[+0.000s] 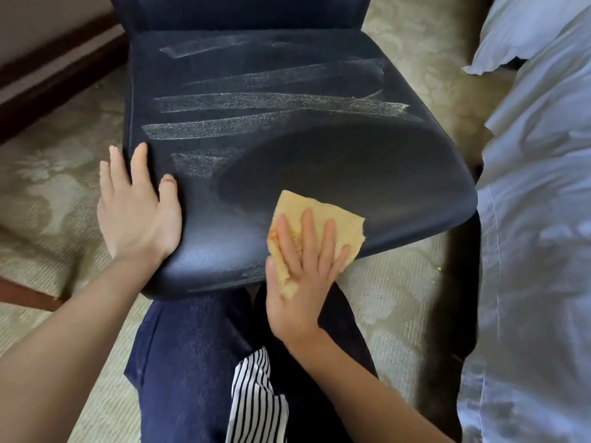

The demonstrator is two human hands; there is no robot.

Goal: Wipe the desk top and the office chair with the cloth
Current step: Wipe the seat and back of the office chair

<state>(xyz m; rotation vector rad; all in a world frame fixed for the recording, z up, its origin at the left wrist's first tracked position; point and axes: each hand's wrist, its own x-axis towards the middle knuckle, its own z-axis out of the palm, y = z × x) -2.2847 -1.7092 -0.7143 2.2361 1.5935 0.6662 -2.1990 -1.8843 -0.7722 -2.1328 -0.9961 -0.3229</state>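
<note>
Chair seat: the office chair's seat (287, 139) is dark navy fabric and fills the middle of the view. Pale dusty streaks run side to side across its rear and left parts. A darker, streak-free oval covers the front-right area.
Chair back: the chair back (240, 11) is the same navy and rises from the seat's rear edge, cut off by the top of the frame.
Carpet: beige carpet (48, 174) with a faint floral pattern lies under and around the chair.
Bed: pale blue bedding (537, 219) lies along the chair's right side, with a pillow (518, 36) at the far end.
Legs: dark denim trousers (192, 362) are against the seat's front edge, with striped fabric (256, 404) hanging over them.
Left grip: the left grip (137, 212) lies flat on the seat's front-left corner, fingers straight, holding nothing.
Right grip: the right grip (300, 282) is spread flat, fingers straight, pressing the cloth down at the seat's front edge.
Cloth: the yellow-orange cloth (297, 203) is crumpled flat on the front edge right of centre, partly under the fingers.
</note>
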